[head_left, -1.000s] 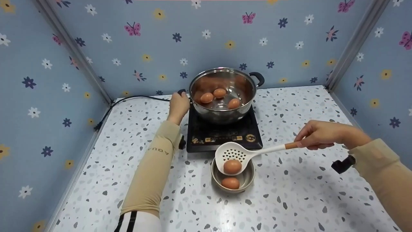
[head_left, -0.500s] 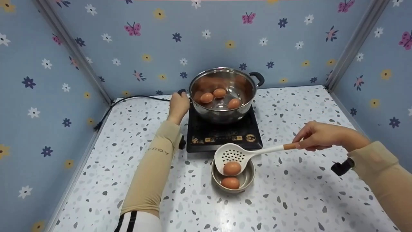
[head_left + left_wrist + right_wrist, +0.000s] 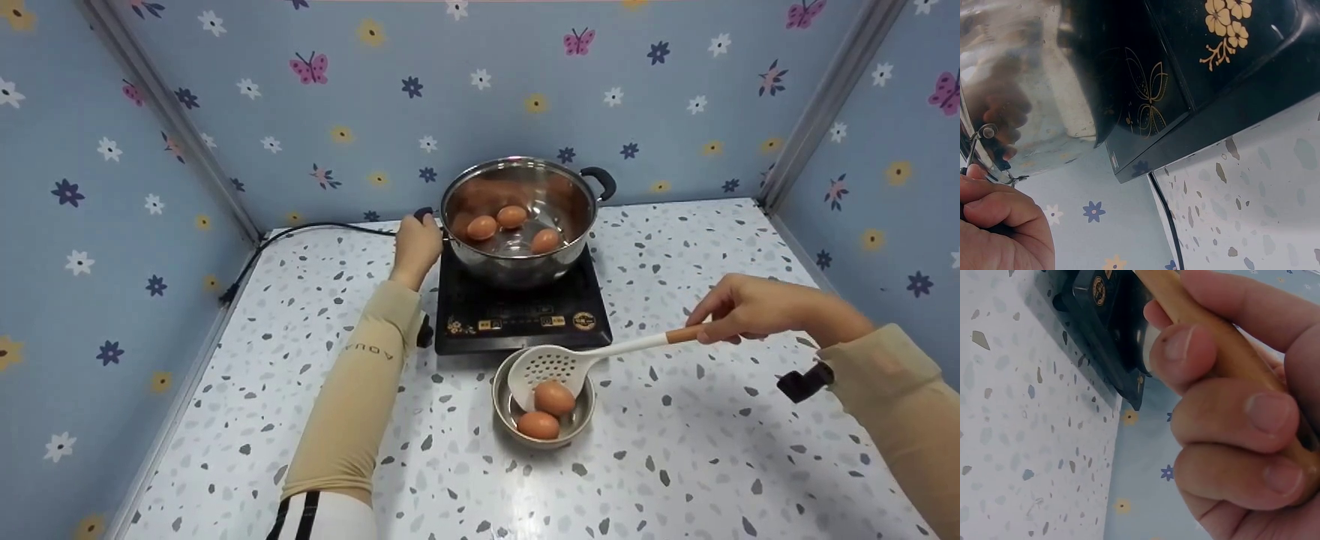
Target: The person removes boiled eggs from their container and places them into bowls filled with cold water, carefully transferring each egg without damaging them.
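Lower centre of frame: slotted spoon (image 3: 555, 365) with egg (image 3: 555, 397) tipped into steel bowl (image 3: 501, 397), handle gripped by right hand (image 3: 750, 307); upper centre: pot (image 3: 517, 217) on cooker (image 3: 517, 315), left hand (image 3: 416, 244) clasping its handle.

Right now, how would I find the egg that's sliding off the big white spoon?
Start at the black stove with the silver pot on it. Just in front sits a little metal bowl. Two eggs show there; yours is the farther one, lying against the white holey spoon, not the nearer egg.
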Demonstrator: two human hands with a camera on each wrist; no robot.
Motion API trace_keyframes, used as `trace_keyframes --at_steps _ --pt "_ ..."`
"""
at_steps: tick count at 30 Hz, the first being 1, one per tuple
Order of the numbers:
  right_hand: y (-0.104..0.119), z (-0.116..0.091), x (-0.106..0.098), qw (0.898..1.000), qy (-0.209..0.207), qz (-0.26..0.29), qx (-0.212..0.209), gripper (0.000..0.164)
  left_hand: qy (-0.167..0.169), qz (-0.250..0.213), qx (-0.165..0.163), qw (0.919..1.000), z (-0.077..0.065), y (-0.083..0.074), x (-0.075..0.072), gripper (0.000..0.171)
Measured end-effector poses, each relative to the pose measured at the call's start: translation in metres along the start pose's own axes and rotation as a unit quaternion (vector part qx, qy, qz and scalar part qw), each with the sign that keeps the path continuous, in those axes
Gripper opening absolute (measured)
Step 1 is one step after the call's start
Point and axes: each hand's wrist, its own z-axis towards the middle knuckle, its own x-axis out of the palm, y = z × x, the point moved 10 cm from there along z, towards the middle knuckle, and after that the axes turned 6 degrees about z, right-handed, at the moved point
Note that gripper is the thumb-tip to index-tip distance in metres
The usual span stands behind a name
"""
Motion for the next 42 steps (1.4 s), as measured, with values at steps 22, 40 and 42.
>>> trace_keyframes --at_steps 22,40,42 --pt "0.030 -0.010 -0.016 0.995 -0.055 -0.072 -0.036 0.028 -0.010 0.005 0.011 0.9999 0.003 -0.006 -0.003 0.052" --pt "0.028 -0.015 -0.022 0.996 -0.063 -0.039 -0.046 0.026 -0.007 -0.001 0.003 1.0000 0.001 -0.002 -0.001 0.051" --pt "0.026 -0.015 -0.023 0.996 -0.066 -0.030 -0.046 0.026 -0.005 -0.002 0.000 1.0000 0.000 -0.001 0.000 0.051"
